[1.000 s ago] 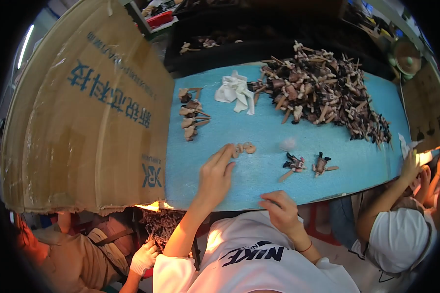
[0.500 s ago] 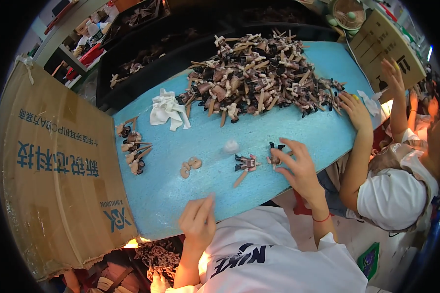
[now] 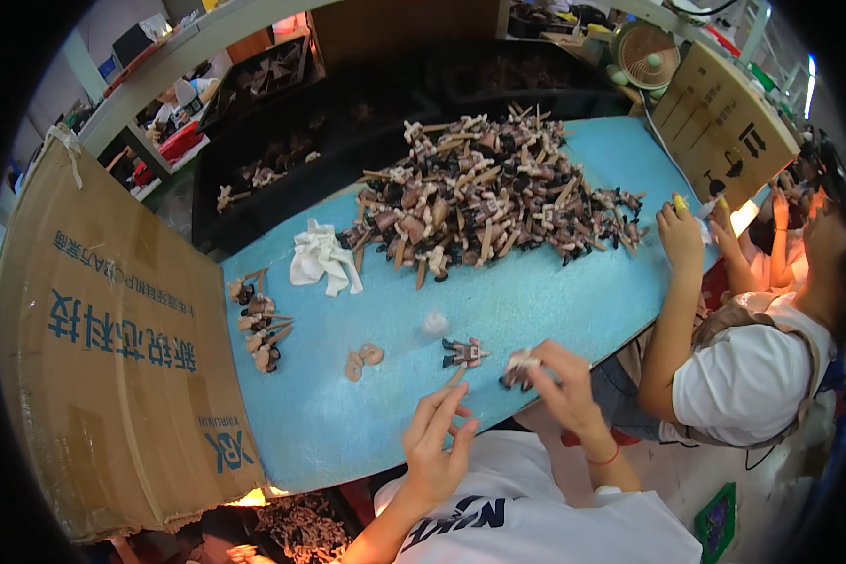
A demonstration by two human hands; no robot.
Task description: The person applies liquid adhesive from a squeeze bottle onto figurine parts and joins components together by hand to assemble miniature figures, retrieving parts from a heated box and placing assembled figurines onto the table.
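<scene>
My right hand [image 3: 571, 387] pinches a small toy figure [image 3: 518, 370] between thumb and fingers above the near part of the blue tabletop [image 3: 404, 423]. The figure is partly blurred. Left of it, another toy figure [image 3: 462, 353] with dark legs and a brown-and-white top lies flat on its own. My left hand [image 3: 436, 444] is over the near edge, just below that lying figure, with fingers stretched and nothing visible in them. A small whitish round thing [image 3: 434, 324] sits beyond the lying figure. Several tan, rounded pieces [image 3: 362, 361] lie further left.
A big heap of similar figures [image 3: 489, 193] fills the far middle. A white cloth [image 3: 321, 258] and several figures [image 3: 261, 329] lie at left, beside a tall cardboard box [image 3: 132, 348]. A co-worker [image 3: 738, 371] sits at the right, near another carton [image 3: 719, 122].
My right hand has picked up the figure it was reaching for and drawn it nearer. My left hand has moved right toward it. The co-worker's hand has left the heap.
</scene>
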